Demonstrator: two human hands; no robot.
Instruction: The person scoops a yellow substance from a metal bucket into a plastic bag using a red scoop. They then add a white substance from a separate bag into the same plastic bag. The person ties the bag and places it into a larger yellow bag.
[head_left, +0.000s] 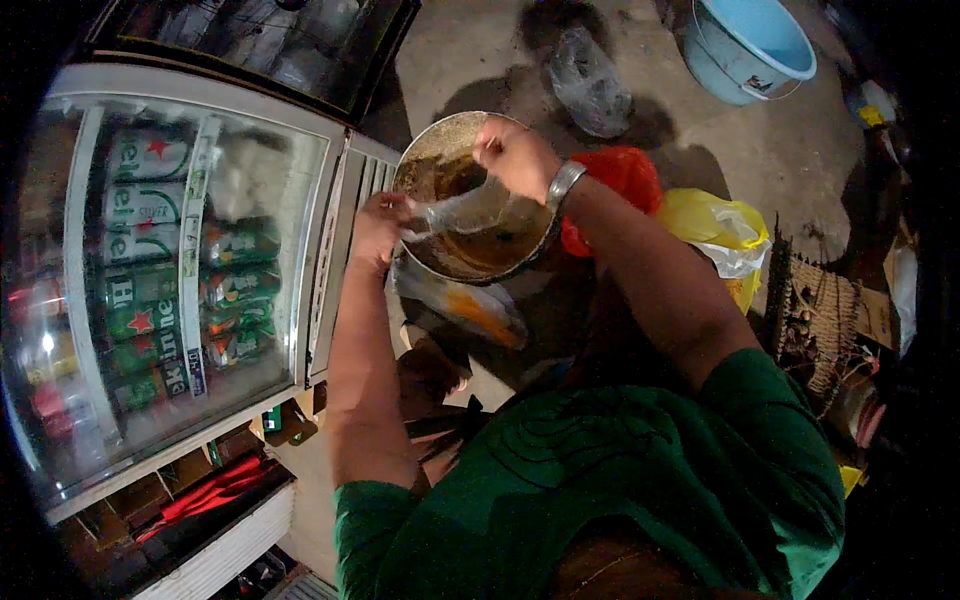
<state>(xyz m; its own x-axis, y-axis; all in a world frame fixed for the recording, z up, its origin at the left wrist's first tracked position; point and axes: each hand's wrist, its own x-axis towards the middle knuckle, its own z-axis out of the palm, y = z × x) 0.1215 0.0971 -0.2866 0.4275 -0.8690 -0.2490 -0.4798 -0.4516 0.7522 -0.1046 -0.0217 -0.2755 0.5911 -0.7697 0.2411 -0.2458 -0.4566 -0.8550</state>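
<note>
A round, deep container (431, 264), brownish and stained inside, stands before me, with dark matter in it that I cannot make out. Over its left rim my left hand (381, 225) grips one end of a clear plastic bag (469, 210). The bag stretches across the opening toward my right hand (517, 157), which is raised over the container's upper right part with the fingers curled. Blur hides whether the right fingers hold the bag's other end. A silvery bracelet circles my right wrist.
A glass-door drinks fridge (319, 255) stands close on the left. Right of the container lie a red plastic bag (622, 180) and a yellow bag (705, 214). A clear bag (589, 82) and a blue bucket (720, 67) are farther off. A woven basket (821, 307) is at right.
</note>
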